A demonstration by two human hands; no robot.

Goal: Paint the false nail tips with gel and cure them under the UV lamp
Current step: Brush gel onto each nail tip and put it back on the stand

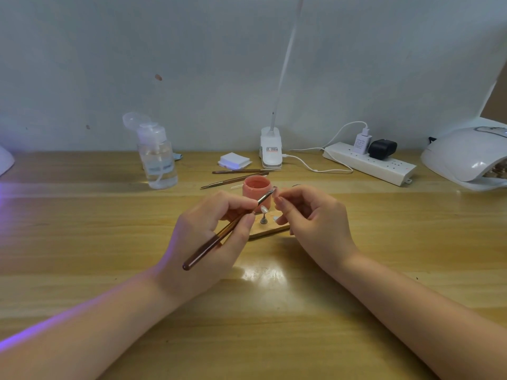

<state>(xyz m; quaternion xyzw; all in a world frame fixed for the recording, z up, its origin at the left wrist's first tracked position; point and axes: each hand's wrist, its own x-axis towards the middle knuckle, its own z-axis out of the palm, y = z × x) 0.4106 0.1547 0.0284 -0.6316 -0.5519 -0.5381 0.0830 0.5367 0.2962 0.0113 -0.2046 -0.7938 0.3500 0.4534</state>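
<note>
Brown-handled, the slim gel brush (229, 229) is pinched in the left hand (211, 231), its long axis slanting up and rightward so the bristles meet the small pale false nail tip (277, 199) pinched by the right hand (312, 215). Both hover mid-table over a wooden strip (270, 231) carrying another tip on its stand (264, 212). Behind sits the open pink gel jar (257, 192); the white domed UV lamp (466, 157) waits at the table's far right edge, nearer the right hand.

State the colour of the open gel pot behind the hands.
Salmon pink; the gel pot shows in the head view, the only one.
</note>
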